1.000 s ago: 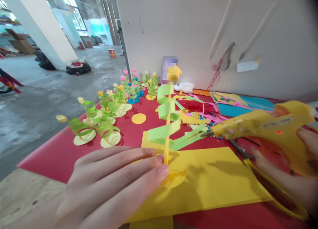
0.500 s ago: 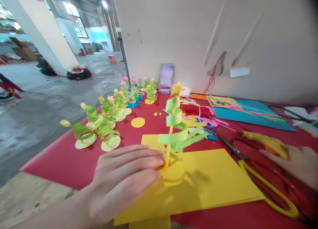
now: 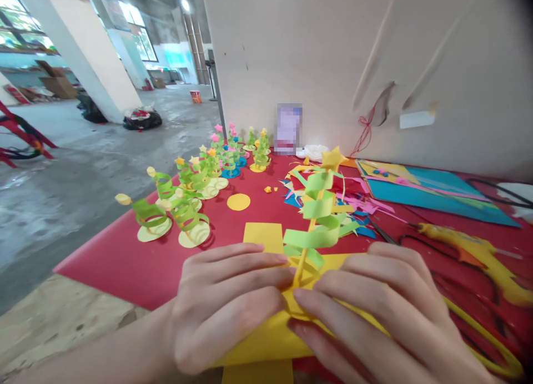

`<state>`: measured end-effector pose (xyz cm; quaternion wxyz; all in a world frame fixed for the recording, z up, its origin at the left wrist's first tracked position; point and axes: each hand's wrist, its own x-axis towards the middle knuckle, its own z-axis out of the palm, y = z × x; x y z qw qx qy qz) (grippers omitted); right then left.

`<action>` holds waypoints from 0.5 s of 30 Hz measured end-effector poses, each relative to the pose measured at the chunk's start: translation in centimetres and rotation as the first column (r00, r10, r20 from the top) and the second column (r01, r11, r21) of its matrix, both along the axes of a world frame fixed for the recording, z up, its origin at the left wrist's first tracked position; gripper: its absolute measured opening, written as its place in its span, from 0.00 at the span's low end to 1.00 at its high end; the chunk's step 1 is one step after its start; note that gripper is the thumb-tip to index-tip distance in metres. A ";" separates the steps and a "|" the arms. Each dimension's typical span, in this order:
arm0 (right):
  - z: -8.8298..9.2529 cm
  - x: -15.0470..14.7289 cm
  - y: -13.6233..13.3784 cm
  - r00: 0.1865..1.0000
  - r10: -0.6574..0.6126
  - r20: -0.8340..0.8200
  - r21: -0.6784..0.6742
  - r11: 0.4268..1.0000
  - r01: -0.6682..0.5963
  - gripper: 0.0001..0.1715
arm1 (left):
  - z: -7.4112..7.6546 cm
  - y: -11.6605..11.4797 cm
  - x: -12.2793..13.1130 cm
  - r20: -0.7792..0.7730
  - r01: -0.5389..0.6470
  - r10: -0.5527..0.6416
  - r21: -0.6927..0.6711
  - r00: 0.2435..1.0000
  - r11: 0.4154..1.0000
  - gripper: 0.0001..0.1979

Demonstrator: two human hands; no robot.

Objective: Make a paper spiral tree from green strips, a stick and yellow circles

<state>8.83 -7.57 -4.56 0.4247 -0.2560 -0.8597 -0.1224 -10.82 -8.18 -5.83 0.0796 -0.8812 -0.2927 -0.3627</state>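
A small paper tree (image 3: 317,209) made of a green spiral strip, a yellow stem and a yellow star on top stands in front of me on a round yellow base. From the left, my left hand (image 3: 233,303) is closed on this base, its fingertips by the foot of the stem. On the other side, my right hand (image 3: 387,301) pinches the base's near right edge between thumb and fingers. Much of the base is hidden by both hands. Beneath them lies yellow card (image 3: 266,339) on the red-covered table (image 3: 137,273).
Several finished paper trees (image 3: 194,220) stand at the left, near a loose yellow disc (image 3: 239,202). Paper scraps (image 3: 366,206) are heaped behind the tree. At the right lie a yellow glue gun (image 3: 470,245), scissors (image 3: 499,345) and blue card (image 3: 441,192).
My right hand has let go of the glue gun and come left to the tree's base. The glue gun lies on the table. My left hand keeps its hold.
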 end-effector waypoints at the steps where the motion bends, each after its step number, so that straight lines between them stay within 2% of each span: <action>1: 0.0 -0.3 0.2 1.000 0.000 -0.004 -0.025 1.000 0.000 0.06 | 0.0 0.1 -0.3 -0.058 0.046 -0.047 -0.011 0.997 0.999 0.05; 3: -0.1 -0.4 0.3 1.000 -0.010 0.000 -0.078 0.997 0.010 0.08 | -0.1 0.3 -0.9 -0.137 0.101 -0.104 -0.031 0.985 0.994 0.09; 6: -0.2 0.0 0.0 0.999 -0.017 0.037 -0.119 0.993 0.021 0.08 | 0.0 0.5 -1.3 -0.160 0.100 -0.105 -0.043 0.981 0.994 0.12; 11: 0.1 0.4 -0.2 0.998 -0.018 0.059 -0.153 0.988 0.027 0.12 | 0.0 0.5 -1.1 -0.203 0.090 -0.095 -0.031 0.975 0.995 0.11; 15: 0.0 -0.3 0.3 0.999 -0.017 0.047 -0.134 0.991 0.023 0.06 | -0.1 0.4 -1.1 -0.210 0.091 -0.096 -0.033 0.973 0.995 0.09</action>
